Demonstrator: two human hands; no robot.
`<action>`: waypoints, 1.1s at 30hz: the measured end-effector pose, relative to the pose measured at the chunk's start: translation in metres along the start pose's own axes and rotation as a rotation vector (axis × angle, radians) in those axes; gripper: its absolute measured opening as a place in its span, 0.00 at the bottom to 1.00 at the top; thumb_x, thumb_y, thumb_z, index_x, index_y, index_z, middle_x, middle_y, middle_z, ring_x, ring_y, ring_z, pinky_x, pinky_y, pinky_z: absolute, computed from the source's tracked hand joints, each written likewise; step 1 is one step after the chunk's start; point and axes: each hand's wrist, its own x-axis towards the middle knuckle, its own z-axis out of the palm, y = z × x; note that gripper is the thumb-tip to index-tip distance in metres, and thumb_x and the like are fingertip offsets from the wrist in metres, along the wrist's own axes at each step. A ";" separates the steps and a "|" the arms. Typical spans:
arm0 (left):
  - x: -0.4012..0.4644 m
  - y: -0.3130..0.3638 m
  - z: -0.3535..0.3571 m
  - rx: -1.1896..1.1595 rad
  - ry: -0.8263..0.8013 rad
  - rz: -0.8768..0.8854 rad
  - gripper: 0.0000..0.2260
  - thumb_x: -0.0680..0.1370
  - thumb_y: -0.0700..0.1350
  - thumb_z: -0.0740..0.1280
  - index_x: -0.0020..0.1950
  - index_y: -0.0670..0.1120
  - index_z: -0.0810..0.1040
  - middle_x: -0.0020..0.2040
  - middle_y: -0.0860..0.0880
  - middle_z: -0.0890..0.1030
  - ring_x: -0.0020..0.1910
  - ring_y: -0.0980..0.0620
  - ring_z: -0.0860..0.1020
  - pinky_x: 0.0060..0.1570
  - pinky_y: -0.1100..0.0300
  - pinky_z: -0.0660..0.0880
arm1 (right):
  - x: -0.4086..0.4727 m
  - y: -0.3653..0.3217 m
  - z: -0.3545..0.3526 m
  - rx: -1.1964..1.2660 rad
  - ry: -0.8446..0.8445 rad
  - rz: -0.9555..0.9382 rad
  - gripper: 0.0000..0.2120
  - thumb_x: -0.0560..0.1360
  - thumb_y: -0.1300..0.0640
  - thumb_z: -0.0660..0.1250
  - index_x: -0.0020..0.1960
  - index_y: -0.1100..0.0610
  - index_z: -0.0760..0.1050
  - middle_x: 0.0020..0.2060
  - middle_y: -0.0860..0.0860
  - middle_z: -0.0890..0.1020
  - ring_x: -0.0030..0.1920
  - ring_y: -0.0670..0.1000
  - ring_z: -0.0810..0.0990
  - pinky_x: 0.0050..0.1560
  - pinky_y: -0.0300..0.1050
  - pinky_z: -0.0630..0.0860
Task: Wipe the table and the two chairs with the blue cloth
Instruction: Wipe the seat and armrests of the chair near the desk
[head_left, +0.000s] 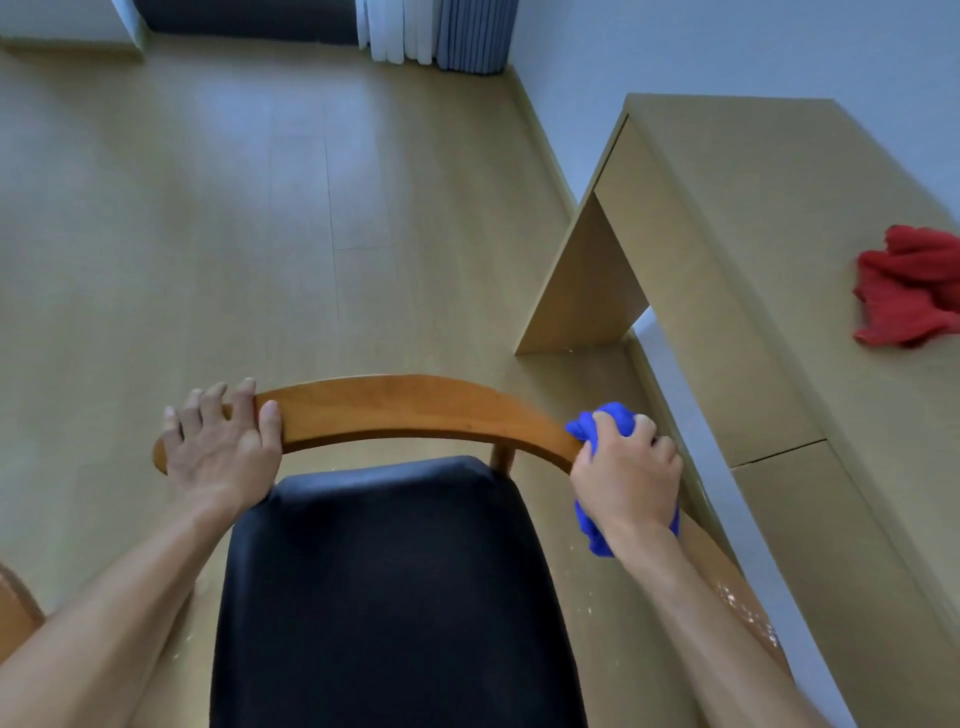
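Observation:
A chair with a curved wooden back rail and a black padded seat stands right below me. My left hand grips the left end of the rail, fingers over the far side and thumb on the near face. My right hand holds the bunched blue cloth against the right end of the rail, where it bends into the armrest. The light wooden table stands to the right, against the wall.
A crumpled red cloth lies on the table near the right edge of view. Part of another brown chair shows at the lower left. Open wooden floor stretches ahead to curtains at the far wall.

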 end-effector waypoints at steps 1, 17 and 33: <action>-0.001 0.000 0.000 0.003 0.002 -0.003 0.22 0.82 0.55 0.48 0.74 0.48 0.61 0.73 0.41 0.62 0.74 0.43 0.55 0.73 0.45 0.45 | -0.007 0.010 -0.004 -0.007 0.012 0.043 0.09 0.71 0.59 0.68 0.52 0.56 0.77 0.49 0.63 0.77 0.41 0.64 0.75 0.44 0.55 0.72; -0.062 0.146 -0.001 0.144 -0.180 0.535 0.26 0.80 0.59 0.43 0.77 0.56 0.40 0.78 0.48 0.40 0.76 0.43 0.38 0.72 0.37 0.41 | -0.009 -0.001 -0.010 0.004 -0.061 -0.130 0.20 0.72 0.55 0.61 0.64 0.52 0.67 0.63 0.61 0.67 0.53 0.61 0.69 0.52 0.52 0.65; -0.100 0.205 0.022 0.167 -0.257 0.622 0.30 0.76 0.67 0.40 0.76 0.60 0.36 0.77 0.46 0.33 0.74 0.39 0.31 0.69 0.34 0.37 | -0.032 0.039 -0.024 0.108 0.003 0.030 0.16 0.69 0.53 0.69 0.55 0.55 0.76 0.62 0.61 0.75 0.53 0.63 0.76 0.47 0.53 0.76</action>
